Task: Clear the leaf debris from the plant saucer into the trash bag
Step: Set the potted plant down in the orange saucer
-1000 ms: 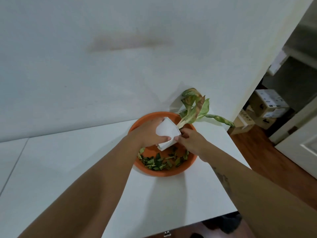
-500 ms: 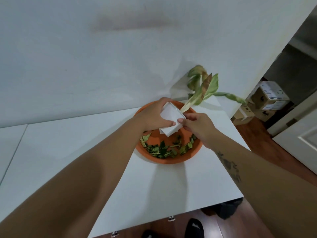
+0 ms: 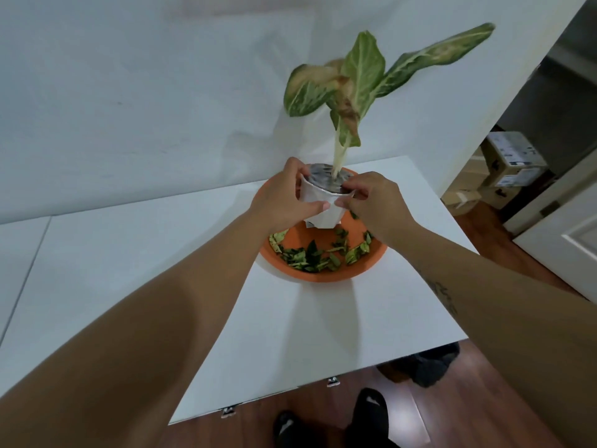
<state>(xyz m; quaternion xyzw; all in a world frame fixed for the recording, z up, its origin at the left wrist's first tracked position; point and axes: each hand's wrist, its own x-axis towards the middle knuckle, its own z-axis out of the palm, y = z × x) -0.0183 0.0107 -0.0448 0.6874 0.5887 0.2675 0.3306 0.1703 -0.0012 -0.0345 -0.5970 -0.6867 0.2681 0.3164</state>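
Note:
An orange plant saucer [image 3: 326, 275] sits on the white table [image 3: 135, 253] near the wall. Green leaf debris [image 3: 318, 253] lies scattered along the saucer's near side. A small white pot [image 3: 319, 206] with a tall variegated plant [image 3: 355, 79] stands upright over the saucer's far part; whether its base touches the saucer is hidden. My left hand [image 3: 284, 197] wraps the pot's left side. My right hand [image 3: 374, 202] grips its right rim. A dark bag-like shape [image 3: 426, 363] lies on the floor under the table's right edge.
A white wall rises right behind the saucer. The table's near edge runs above a wooden floor [image 3: 478, 399], where my feet [image 3: 332, 418] stand. Cardboard boxes [image 3: 510, 160] sit by a doorway at the right.
Both hands have turned the pot from tilted to upright and raised it. The plant's leaves now stand high against the wall. My view has pulled back.

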